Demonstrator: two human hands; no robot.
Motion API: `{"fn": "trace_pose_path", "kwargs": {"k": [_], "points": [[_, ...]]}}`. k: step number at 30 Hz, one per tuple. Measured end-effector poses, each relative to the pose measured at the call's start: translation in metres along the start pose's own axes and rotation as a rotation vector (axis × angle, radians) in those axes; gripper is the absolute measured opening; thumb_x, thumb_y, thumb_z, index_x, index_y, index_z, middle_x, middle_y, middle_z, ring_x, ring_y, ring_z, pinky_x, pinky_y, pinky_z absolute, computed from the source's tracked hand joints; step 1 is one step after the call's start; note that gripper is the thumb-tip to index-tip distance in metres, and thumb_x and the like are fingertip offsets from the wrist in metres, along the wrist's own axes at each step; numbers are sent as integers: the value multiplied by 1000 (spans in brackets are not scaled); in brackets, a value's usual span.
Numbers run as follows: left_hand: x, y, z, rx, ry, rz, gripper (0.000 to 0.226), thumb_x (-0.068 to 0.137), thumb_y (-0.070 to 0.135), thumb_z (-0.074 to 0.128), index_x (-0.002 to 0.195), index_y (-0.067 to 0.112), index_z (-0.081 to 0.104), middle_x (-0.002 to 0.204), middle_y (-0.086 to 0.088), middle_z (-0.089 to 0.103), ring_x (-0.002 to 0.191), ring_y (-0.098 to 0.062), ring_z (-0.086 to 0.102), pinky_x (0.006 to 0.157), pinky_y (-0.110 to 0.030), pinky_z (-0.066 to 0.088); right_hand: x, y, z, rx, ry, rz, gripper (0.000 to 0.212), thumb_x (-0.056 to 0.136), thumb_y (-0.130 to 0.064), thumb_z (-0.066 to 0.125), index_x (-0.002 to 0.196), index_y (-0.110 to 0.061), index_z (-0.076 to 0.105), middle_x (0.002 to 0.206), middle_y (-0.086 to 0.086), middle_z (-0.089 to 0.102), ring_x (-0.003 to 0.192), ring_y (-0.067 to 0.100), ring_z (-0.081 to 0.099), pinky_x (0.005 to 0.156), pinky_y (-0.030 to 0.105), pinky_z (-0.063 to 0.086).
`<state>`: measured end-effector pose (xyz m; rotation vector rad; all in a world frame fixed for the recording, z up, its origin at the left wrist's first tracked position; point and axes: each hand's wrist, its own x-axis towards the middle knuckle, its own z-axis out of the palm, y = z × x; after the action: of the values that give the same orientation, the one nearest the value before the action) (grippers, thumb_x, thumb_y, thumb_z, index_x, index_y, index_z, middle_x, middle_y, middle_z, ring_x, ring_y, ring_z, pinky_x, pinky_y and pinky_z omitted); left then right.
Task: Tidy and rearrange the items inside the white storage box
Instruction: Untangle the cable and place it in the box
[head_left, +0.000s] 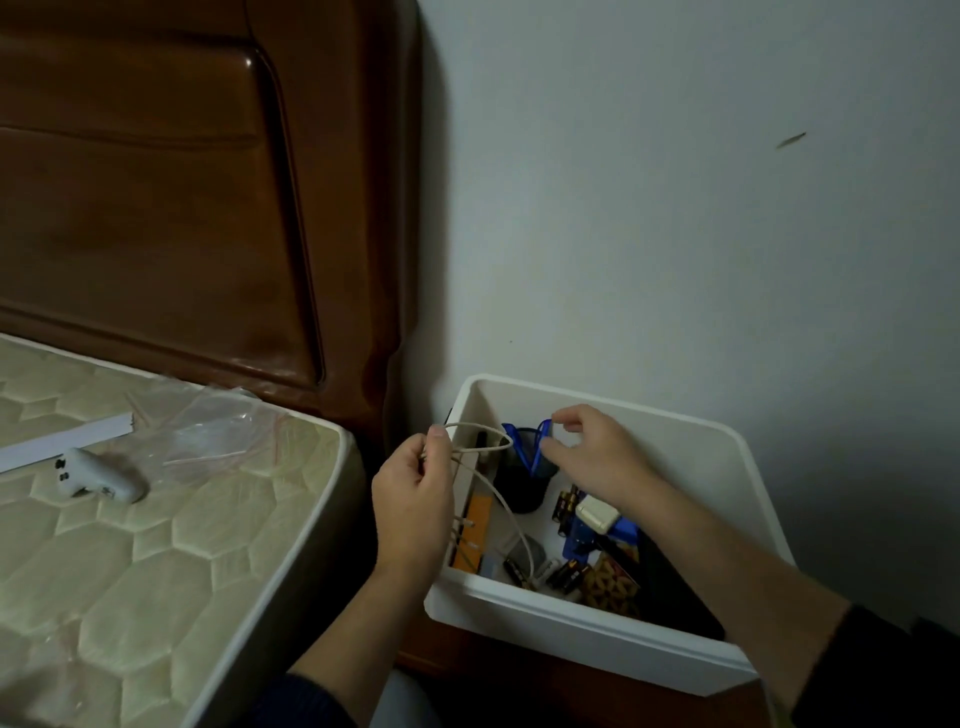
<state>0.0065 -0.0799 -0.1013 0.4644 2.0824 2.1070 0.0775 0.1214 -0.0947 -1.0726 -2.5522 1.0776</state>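
Observation:
The white storage box (587, 621) stands on a wooden nightstand beside the bed. My left hand (415, 499) pinches a looped beige cable (493, 486) at the box's left rim; the cable trails down into the box. My right hand (597, 457) pinches the blue zip edge of a dark pouch (522, 486) standing at the back of the box. Inside lie several batteries (563, 574), a white adapter (597, 514) on a blue part (589, 543), an orange card (475, 530) and a patterned box (610, 584).
The quilted mattress (156, 545) lies to the left, bearing a clear plastic bag (218, 436), a white strip (62, 439) and a small white device (98, 475). A dark wooden headboard (182, 182) rises behind it. A plain wall (675, 208) backs the box.

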Motion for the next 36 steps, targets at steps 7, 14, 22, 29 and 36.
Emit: {"fn": "trace_pose_path", "kwargs": {"k": [7,14,22,29,36], "points": [[-14,69,10,-167,-193,115,49,109,35,51,62,22,49,54,10,39,47,-6,35,46,-21,33,-86,-48,-64,487,-198,-73,54,97,-71,48,118,-28,73,109,-11,80,97,12,77,88,35,61],[-56,141,23,-147,-577,266,40,111,33,46,84,22,74,74,16,68,69,0,63,65,-19,49,-146,-91,-110,974,-288,-198,50,108,-53,44,114,-18,78,129,10,73,120,27,69,107,49,50],[-105,150,25,-46,-675,161,37,106,56,42,132,40,62,136,17,62,128,-1,55,109,-29,42,-192,-98,-173,1297,-39,-183,53,113,-48,30,69,-24,48,103,9,79,105,33,77,103,45,46],[-141,179,49,-124,-746,262,37,104,41,57,140,31,57,136,15,62,118,11,58,92,-12,46,-239,-92,-208,1463,87,-239,53,111,-51,36,71,-19,49,68,3,62,62,25,70,87,53,62],[-187,192,69,-86,-1095,157,36,113,26,40,115,0,66,80,-16,68,79,-29,72,81,-29,59,-259,-89,-232,1535,162,-203,45,107,-56,44,87,-18,56,70,0,60,48,12,44,60,27,55]]}}
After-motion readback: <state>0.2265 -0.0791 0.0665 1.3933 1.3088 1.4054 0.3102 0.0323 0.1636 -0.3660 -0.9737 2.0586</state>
